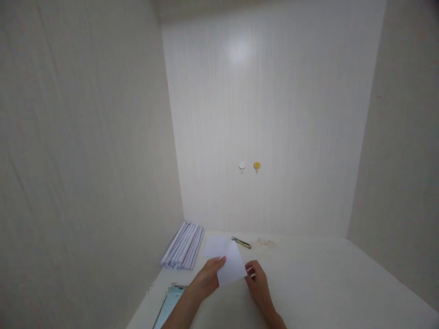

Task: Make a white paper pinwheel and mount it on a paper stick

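A small white paper sheet [232, 267] is held between both hands just above the pale table [325, 283]. My left hand [207, 276] grips its left edge, thumb on top. My right hand [257, 279] pinches its right lower corner. A second white sheet [215, 246] lies flat on the table just behind the held one.
A row of rolled white paper tubes [183, 251] lies at the back left by the wall. A small utility knife [242, 242] rests behind the sheets. A light blue board [169, 304] sits at the near left edge. Two small hooks [249, 167] hang on the back wall.
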Tool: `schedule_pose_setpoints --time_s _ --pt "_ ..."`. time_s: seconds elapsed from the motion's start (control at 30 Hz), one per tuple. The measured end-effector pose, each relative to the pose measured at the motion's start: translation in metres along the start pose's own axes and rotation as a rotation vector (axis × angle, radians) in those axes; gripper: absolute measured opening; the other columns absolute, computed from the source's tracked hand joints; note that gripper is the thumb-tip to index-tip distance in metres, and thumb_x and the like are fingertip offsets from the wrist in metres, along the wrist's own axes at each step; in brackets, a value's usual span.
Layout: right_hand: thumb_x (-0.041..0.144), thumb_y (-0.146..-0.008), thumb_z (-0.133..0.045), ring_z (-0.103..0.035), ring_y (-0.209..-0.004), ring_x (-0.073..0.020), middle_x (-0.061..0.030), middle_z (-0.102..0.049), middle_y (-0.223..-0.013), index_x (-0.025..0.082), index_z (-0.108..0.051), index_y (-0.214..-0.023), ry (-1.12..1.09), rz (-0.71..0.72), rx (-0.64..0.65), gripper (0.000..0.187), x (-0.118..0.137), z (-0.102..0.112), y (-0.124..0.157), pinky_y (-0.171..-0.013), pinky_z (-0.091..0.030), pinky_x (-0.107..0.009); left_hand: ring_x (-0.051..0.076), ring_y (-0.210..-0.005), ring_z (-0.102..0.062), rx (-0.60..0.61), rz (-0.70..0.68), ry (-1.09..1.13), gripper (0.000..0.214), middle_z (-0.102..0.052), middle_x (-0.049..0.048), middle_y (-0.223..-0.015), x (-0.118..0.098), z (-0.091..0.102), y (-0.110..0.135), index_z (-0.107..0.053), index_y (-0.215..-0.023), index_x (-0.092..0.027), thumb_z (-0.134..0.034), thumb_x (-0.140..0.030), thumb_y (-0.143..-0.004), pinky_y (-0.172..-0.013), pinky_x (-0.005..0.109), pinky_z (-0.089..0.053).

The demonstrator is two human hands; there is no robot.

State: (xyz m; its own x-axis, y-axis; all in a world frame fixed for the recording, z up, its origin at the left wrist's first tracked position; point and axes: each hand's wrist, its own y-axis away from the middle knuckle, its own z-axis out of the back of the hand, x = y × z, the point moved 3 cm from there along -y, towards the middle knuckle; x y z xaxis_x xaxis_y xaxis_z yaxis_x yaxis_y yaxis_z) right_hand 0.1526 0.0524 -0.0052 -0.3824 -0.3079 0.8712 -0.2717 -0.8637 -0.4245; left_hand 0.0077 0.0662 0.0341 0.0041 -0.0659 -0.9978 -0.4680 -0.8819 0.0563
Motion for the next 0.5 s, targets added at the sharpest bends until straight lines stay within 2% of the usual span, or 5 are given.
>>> schedule_pose_setpoints --time_s 0.1,0.27,0.33,0.43,0.5 --pt "0.012 -0.058 -0.046 -0.049 -0.056 -0.0134 -0.0036 -0.051 -0.07 0.017 -0.047 -0.053 0.015 0.07 0.024 0.008 0.014 0.02 0.009 -0.043 -0.036 -0.021 0.023 -0.083 -0.057 0.1 0.107 0.274 0.041 -0.063 0.0121 -0.085 0.025 -0.014 0.02 -0.056 -0.092 -0.011 -0.046 -0.043 -0.068 -0.078 0.037 -0.038" --pt "0.015 -0.061 -0.048 -0.05 -0.056 -0.0126 -0.0058 -0.055 -0.077 0.016 -0.05 -0.05 0.003 0.054 0.086 0.011 0.019 0.048 0.044 -0.045 -0.039 -0.021 0.024 -0.093 -0.053 0.188 0.193 0.432 0.04 -0.062 0.0121 -0.092 0.049 -0.035 0.034 -0.054 -0.097 -0.011 -0.038 -0.037 -0.072 -0.084 0.039 -0.035" --pt "0.015 -0.062 -0.048 -0.052 -0.056 -0.0125 -0.0063 -0.055 -0.082 0.017 -0.057 -0.063 -0.031 0.049 0.14 0.01 0.016 0.052 0.057 -0.045 -0.04 -0.021 0.024 -0.095 -0.052 0.202 0.209 0.425 0.04 -0.061 0.012 -0.094 0.053 -0.038 0.036 -0.054 -0.098 -0.011 -0.037 -0.037 -0.071 -0.085 0.04 -0.034" --pt "0.013 -0.064 -0.045 -0.055 -0.064 -0.0139 -0.0077 -0.055 -0.093 0.02 -0.056 -0.092 -0.09 0.078 0.226 0.031 0.013 0.052 0.069 -0.051 -0.044 -0.022 0.025 -0.094 -0.052 0.19 0.207 0.356 0.043 -0.061 0.0125 -0.092 0.06 -0.036 0.039 -0.054 -0.097 -0.012 -0.038 -0.042 -0.071 -0.084 0.041 -0.033" --pt "0.012 -0.064 -0.045 -0.056 -0.069 -0.0153 -0.0074 -0.058 -0.09 0.022 -0.06 -0.089 -0.09 0.108 0.274 0.03 0.01 0.049 0.07 -0.055 -0.045 -0.023 0.026 -0.091 -0.053 0.153 0.178 0.3 0.048 -0.062 0.013 -0.088 0.065 -0.033 0.039 -0.054 -0.096 -0.012 -0.038 -0.048 -0.069 -0.083 0.042 -0.034"
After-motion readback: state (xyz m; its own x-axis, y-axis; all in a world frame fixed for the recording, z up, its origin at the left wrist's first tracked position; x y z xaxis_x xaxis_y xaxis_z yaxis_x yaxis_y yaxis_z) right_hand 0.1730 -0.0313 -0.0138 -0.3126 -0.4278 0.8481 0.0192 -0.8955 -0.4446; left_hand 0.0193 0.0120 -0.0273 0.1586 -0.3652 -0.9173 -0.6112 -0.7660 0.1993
